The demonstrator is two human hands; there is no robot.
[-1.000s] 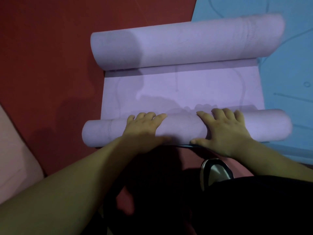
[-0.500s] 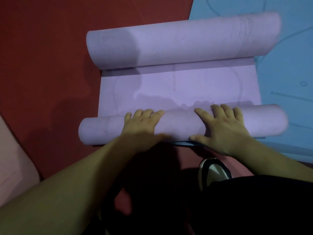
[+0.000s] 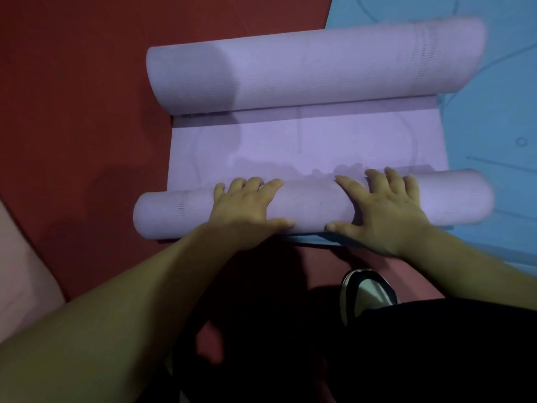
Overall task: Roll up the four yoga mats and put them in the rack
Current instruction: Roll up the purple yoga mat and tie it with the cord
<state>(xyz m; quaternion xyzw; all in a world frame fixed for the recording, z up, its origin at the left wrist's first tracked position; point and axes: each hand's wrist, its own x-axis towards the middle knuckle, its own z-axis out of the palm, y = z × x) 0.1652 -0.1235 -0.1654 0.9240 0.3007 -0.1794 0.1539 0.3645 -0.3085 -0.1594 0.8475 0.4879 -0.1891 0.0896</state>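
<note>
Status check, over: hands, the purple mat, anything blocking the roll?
Pressing on near roll: left hand, right hand. Partly rolled purple mat, flat ahead. In the path: far roll, mat's curled end.

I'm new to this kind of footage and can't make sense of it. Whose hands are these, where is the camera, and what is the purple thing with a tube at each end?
There is no machine here. A person works with bare hands, and the one camera sits on their head, looking forward and down, so you see their own arms reaching out. The purple thing is a yoga mat lying on a red floor. Its far end is curled into a thick roll and its near end into a thinner roll, with a flat stretch between them. The left hand and the right hand lie side by side on the thinner roll, fingers over its top. A blue mat lies flat on the right, partly under the purple one. Below the right arm is a shoe.
</note>
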